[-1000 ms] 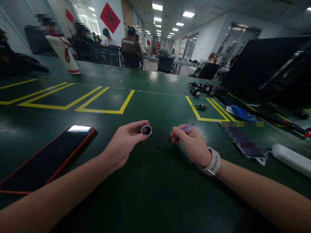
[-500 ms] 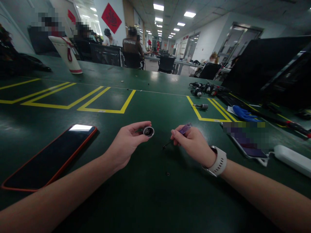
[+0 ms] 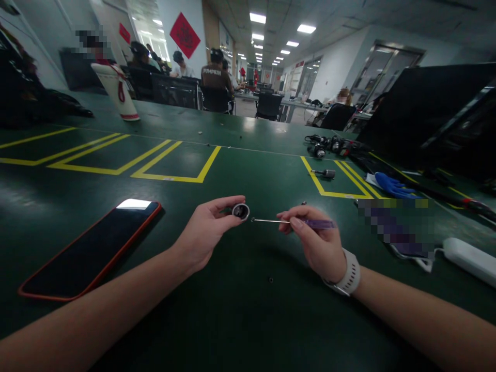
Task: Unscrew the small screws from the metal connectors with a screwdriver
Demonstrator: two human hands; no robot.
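My left hand (image 3: 207,227) is closed around a small round metal housing (image 3: 241,211), its hollow open end turned toward the right. In my right hand (image 3: 315,235) is a screwdriver (image 3: 318,223) with a purple see-through handle. Its thin shaft lies nearly level, pointing left. A tiny dark piece, too small to name, shows at the tip, just short of the housing's rim. Something small and dark pokes out above my right fingers; I cannot tell what it is. On the green table below lies a tiny dark ring-shaped part (image 3: 270,279).
A phone in an orange case (image 3: 93,248) lies at left. Toward the right are a metal cylinder with a thin shaft (image 3: 325,174), blue gloves (image 3: 393,185), another phone (image 3: 401,232) and a white power strip (image 3: 470,261). Several black parts (image 3: 323,144) lie farther back. People sit beyond the table.
The screwdriver has swung from pointing down-left to nearly level, its tip now close to the housing. My left hand still holds the housing. The view has shifted slightly.
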